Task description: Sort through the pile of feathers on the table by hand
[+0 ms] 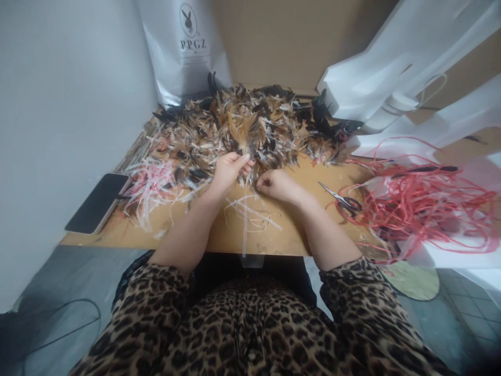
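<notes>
My left hand (230, 170) pinches a small bunch of brown feathers (240, 133) near its base, with the fan of tips pointing away from me. Just to the right, my right hand (276, 185) is closed with its fingers curled in; whatever they may hold is hidden. Behind both hands spreads a large heap of brown, black and whitish feathers (199, 130). Several pale strips of plastic twine (246, 214) lie on the tabletop below my hands. Scissors (342, 199) with black handles rest on the right.
A phone (97, 203) and a pile of pink and white twine pieces (151, 183) are on the left. Tangled red twine (426, 209) covers the right side. A printed white bag (188, 52) stands at the back; white sheeting (364, 78) and a white bottle (391, 110) are at the right.
</notes>
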`<state>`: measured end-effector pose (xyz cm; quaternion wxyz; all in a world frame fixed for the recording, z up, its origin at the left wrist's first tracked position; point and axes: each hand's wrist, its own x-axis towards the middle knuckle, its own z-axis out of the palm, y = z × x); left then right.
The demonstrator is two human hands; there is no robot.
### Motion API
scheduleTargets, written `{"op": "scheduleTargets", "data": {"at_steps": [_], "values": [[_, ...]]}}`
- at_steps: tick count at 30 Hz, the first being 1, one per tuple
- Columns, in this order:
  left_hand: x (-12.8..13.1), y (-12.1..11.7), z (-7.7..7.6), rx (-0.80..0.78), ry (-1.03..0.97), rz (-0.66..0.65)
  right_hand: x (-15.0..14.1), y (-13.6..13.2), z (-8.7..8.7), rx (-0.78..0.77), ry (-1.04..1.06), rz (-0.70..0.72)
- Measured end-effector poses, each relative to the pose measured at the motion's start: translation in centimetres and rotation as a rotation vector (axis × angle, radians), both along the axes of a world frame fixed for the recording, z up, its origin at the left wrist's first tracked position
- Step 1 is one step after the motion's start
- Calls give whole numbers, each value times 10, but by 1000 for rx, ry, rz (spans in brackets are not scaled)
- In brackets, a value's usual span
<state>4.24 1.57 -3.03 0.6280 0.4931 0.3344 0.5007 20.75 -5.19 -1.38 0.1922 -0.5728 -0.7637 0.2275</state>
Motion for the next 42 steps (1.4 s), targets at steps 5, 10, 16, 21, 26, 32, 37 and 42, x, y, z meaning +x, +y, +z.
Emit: {"op": "scheduleTargets", "data": {"at_steps": [5,10,16,21,26,32,37,42], "values": [[-1,1,0,-15,-44,0,-9,-2,-1,132,-37,-10],[0,-3,7,-41,-13,45,-20,3,-15,193,47,-107],[1,-4,11,-57,12,56,-28,8,-27,136,12,-171],[2,-5,11,5,22,67,-37,2,-20,165,-59,-198],[3,-9,12,101,107,99,-50,-1,-16,131,-250,-181],[4,-6,6,100,56,76,-49,2,-17,97,-331,-238],[4,-3,4,79,26,91,-37,3,-12,74,-116,-270],[4,-7,8,118,99,124,-24,5,-15,107,164,-302]]}}
